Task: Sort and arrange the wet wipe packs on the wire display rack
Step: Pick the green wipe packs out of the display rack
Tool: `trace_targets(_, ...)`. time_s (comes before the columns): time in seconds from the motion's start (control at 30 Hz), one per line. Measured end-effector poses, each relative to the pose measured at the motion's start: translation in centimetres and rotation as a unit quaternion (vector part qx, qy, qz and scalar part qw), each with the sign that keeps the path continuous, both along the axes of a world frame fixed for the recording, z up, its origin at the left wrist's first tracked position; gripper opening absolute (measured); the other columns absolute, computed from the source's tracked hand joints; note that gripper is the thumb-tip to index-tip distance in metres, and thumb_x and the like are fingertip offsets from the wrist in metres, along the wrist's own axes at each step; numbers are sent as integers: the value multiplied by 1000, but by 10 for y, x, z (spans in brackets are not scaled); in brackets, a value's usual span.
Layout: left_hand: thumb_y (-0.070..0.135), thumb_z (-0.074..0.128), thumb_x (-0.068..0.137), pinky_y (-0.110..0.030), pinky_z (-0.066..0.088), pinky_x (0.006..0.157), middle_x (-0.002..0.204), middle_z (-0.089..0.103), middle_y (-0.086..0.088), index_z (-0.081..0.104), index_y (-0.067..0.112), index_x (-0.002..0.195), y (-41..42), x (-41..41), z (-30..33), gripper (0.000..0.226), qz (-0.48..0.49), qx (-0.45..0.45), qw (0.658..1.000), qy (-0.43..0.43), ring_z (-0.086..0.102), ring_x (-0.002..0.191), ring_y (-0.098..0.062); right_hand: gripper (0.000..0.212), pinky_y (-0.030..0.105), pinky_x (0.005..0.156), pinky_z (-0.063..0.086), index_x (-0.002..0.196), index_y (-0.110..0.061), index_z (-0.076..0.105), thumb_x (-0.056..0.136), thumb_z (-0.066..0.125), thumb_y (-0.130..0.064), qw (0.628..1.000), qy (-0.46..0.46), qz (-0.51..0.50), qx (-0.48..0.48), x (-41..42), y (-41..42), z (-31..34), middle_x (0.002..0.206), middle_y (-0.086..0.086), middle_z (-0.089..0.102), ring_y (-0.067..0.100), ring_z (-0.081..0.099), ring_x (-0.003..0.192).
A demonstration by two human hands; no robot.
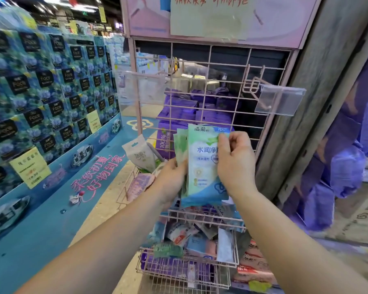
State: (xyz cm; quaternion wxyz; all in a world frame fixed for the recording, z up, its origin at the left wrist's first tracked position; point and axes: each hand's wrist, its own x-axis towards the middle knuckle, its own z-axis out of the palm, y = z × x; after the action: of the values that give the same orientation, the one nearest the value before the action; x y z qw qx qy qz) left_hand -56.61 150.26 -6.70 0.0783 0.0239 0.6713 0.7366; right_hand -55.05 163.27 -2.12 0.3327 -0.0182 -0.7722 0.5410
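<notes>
Several green-and-blue wet wipe packs stand upright as a stack in front of the pink wire display rack. My left hand grips the stack from the left side. My right hand pinches the right edge of the front pack, fingers curled over its upper corner. Below the hands, a pink wire basket holds mixed packs in blue, pink and white, lying jumbled. A lower basket holds purple packs. A white-green pack sits in a side basket at the left.
Two hooks with clear price-tag holders jut from the rack's grid, one right, one left. A wall of blue tissue boxes stands left. Purple packages are stacked at right beside a grey pillar.
</notes>
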Motion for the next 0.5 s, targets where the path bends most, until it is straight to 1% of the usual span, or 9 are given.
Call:
trace_targets(0.1,46,45,96,-39,55,86,112,71,-9,61,11,120,-6,4,4,45,-12,44,999,-7,69,101,-26,15,17,53,33,87,-15,46,97,50,-26,999,4,5,51,2,-10,8,66,-10,49,4,46,58)
trace_targets(0.2,77,24,80,-37,54,92,122,68,-6,61,22,127,-16,7,12,81,-79,136,987,-34,64,113,-23,14,19,53,33,89,-15,46,96,50,-26,998,11,17,66,3,-16,8,68,-11,49,4,46,59)
trace_targets(0.23,80,24,73,-36,54,92,124,67,-4,58,24,129,-19,8,12,86,-103,148,983,-33,63,115,-22,14,22,55,32,89,-16,45,96,50,-27,997,16,17,68,3,-17,7,69,-11,49,3,46,59)
trace_targets(0.27,79,33,73,-38,53,94,125,66,-4,58,24,128,-22,10,14,82,-117,144,982,-21,63,116,-23,14,23,57,32,89,-16,45,96,50,-27,997,20,13,73,3,-19,6,69,-12,49,3,46,60)
trace_targets(0.3,71,48,76,-41,52,94,123,67,-6,61,23,124,-24,11,14,69,-122,130,984,-5,64,113,-26,14,23,58,31,90,-16,45,96,51,-26,997,24,10,77,2,-21,6,69,-13,49,2,46,60)
trace_targets(0.33,53,63,78,-42,53,92,119,69,-10,64,20,118,-24,13,15,51,-120,115,986,7,66,107,-28,13,23,59,31,90,-16,46,96,51,-26,997,23,11,78,3,-23,6,70,-14,49,1,46,61)
trace_targets(0.4,20,74,72,-40,58,82,109,72,-15,69,16,105,-26,14,17,34,-87,111,990,21,70,92,-28,13,21,61,36,90,-17,47,94,55,-26,998,19,30,60,2,-25,6,74,-13,51,2,48,63)
trace_targets(0.47,13,75,67,-39,60,75,103,74,-15,69,14,101,-30,11,19,35,-62,123,990,40,72,85,-28,16,25,73,47,93,-22,52,88,62,-33,996,1,81,-46,-2,-22,5,91,-5,59,9,55,76)
trace_targets(0.5,13,73,67,-41,60,76,102,74,-15,68,14,101,-32,10,21,34,-51,129,989,49,71,85,-30,25,29,80,50,102,-23,54,85,65,-39,983,-29,131,-127,-4,-19,3,105,-1,62,12,59,86)
